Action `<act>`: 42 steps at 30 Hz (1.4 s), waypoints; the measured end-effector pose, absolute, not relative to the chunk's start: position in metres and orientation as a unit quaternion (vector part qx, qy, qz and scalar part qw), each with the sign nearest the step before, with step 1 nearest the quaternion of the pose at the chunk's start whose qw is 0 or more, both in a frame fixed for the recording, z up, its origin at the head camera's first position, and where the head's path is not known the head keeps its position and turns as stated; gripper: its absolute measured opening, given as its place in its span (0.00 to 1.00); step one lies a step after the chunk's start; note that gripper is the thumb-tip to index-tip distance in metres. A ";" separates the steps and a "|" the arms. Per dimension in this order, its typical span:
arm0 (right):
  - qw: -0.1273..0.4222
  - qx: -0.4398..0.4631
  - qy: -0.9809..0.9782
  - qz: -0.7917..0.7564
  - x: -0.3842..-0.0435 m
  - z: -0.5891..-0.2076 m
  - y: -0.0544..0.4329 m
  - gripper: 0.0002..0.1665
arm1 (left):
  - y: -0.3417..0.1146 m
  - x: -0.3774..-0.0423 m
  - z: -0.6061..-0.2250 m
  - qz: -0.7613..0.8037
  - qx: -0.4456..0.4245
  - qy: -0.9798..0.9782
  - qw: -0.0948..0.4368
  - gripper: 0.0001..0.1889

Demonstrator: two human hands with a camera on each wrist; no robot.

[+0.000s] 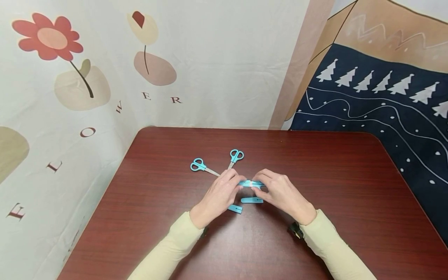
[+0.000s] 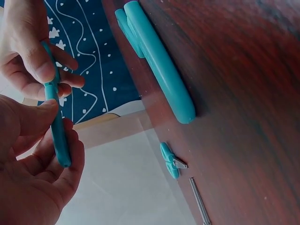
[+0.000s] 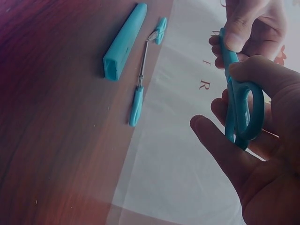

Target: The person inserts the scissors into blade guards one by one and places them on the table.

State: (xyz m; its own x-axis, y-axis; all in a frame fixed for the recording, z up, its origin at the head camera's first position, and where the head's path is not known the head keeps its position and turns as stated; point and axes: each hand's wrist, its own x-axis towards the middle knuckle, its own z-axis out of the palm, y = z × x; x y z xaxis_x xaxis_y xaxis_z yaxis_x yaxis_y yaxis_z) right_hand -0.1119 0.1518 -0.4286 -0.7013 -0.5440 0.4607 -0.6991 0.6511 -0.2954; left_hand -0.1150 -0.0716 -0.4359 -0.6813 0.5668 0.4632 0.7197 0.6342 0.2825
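Observation:
Above the middle of the table, both hands hold one pair of turquoise scissors [image 3: 255,117] with a matching blade cover [image 2: 59,136] at its blade end. My left hand [image 1: 218,194] pinches the cover between thumb and fingers. With thumb and fingers, my right hand [image 1: 283,192] grips the scissors by the handle end; the handle loops show in the right wrist view. The blades are hidden inside the cover. Below the hands, two more turquoise covers lie on the wood: one cover [image 1: 252,200] near the right hand, another cover [image 1: 235,209] partly behind the left wrist.
Two uncovered pairs of scissors lie beyond the hands: the left pair [image 1: 198,165] and the right pair [image 1: 236,156], their blade tips partly hidden by the left hand. The dark red-brown table [image 1: 157,217] backs onto a printed cloth [image 1: 224,85].

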 end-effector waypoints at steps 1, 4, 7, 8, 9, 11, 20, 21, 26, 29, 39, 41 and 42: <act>0.168 0.348 -0.893 0.232 -0.112 -0.429 0.152 0.13 | -0.071 -0.115 -0.436 -0.227 -0.363 -0.888 0.169 0.09; 0.166 0.349 -0.892 0.234 -0.112 -0.429 0.151 0.13 | -0.071 -0.114 -0.436 -0.226 -0.365 -0.887 0.169 0.09; 0.166 0.350 -0.892 0.233 -0.112 -0.429 0.151 0.13 | -0.070 -0.114 -0.435 -0.222 -0.364 -0.888 0.170 0.09; 0.166 0.350 -0.892 0.232 -0.111 -0.429 0.151 0.13 | -0.070 -0.114 -0.435 -0.221 -0.364 -0.888 0.171 0.09; 0.166 0.350 -0.892 0.232 -0.111 -0.429 0.151 0.13 | -0.070 -0.114 -0.435 -0.221 -0.365 -0.888 0.173 0.09; 0.167 0.350 -0.892 0.231 -0.111 -0.429 0.151 0.13 | -0.070 -0.114 -0.435 -0.219 -0.366 -0.887 0.176 0.09; 0.165 0.345 -0.896 0.227 -0.111 -0.429 0.151 0.14 | -0.069 -0.115 -0.435 -0.213 -0.371 -0.885 0.182 0.09; 0.163 0.345 -0.896 0.227 -0.111 -0.429 0.151 0.14 | -0.069 -0.115 -0.435 -0.212 -0.373 -0.885 0.183 0.09; 0.156 0.342 -0.897 0.232 -0.111 -0.429 0.152 0.15 | -0.068 -0.115 -0.436 -0.203 -0.380 -0.883 0.185 0.10; 0.151 0.342 -0.896 0.238 -0.112 -0.431 0.152 0.15 | -0.068 -0.116 -0.436 -0.205 -0.381 -0.884 0.177 0.10; 0.129 0.343 -0.896 0.251 -0.110 -0.436 0.156 0.16 | -0.068 -0.119 -0.437 -0.194 -0.394 -0.889 0.132 0.10; 0.127 0.344 -0.896 0.250 -0.110 -0.436 0.157 0.16 | -0.068 -0.118 -0.436 -0.192 -0.395 -0.888 0.136 0.10; 0.127 0.343 -0.897 0.249 -0.110 -0.436 0.157 0.16 | -0.068 -0.118 -0.436 -0.189 -0.395 -0.888 0.137 0.10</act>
State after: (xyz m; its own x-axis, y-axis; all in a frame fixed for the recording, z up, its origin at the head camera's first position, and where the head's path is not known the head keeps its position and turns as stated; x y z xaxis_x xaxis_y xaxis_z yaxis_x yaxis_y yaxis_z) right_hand -0.1103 0.1571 -0.4357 -0.7318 -0.5526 0.3989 -0.6792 0.6398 -0.3597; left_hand -0.1181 -0.0678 -0.4362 -0.6495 0.6503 0.3940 0.7544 0.6156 0.2278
